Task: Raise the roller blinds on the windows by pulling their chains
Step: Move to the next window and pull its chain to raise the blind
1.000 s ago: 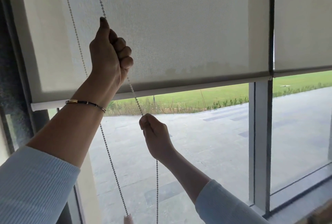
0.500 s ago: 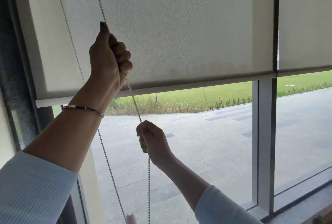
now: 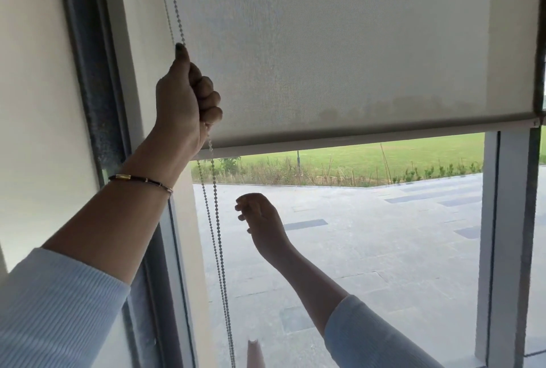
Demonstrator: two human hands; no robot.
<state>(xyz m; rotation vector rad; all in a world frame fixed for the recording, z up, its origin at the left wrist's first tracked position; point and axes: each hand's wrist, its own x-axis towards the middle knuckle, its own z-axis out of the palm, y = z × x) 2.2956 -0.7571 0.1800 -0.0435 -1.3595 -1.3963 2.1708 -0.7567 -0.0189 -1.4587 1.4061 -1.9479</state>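
A cream roller blind (image 3: 339, 51) covers the upper half of the window, and its bottom bar (image 3: 369, 138) hangs above the view of grass. A metal bead chain (image 3: 220, 249) drops in two strands along the blind's left side. My left hand (image 3: 186, 102) is fisted around the chain just above the bottom bar, thumb pointing up. My right hand (image 3: 260, 220) hovers lower, to the right of the chain, fingers loosely curled and holding nothing.
The dark window frame (image 3: 97, 102) and a pale wall (image 3: 32, 87) stand at the left. A grey mullion (image 3: 499, 234) divides the glass at the right, with a second blind's edge (image 3: 543, 28) beyond it. A small pale pointed object (image 3: 254, 353) sits low near the chain.
My right hand has let go of the chain and moved off to the right. The view has swung left and closer. My left hand keeps its grip on the chain.
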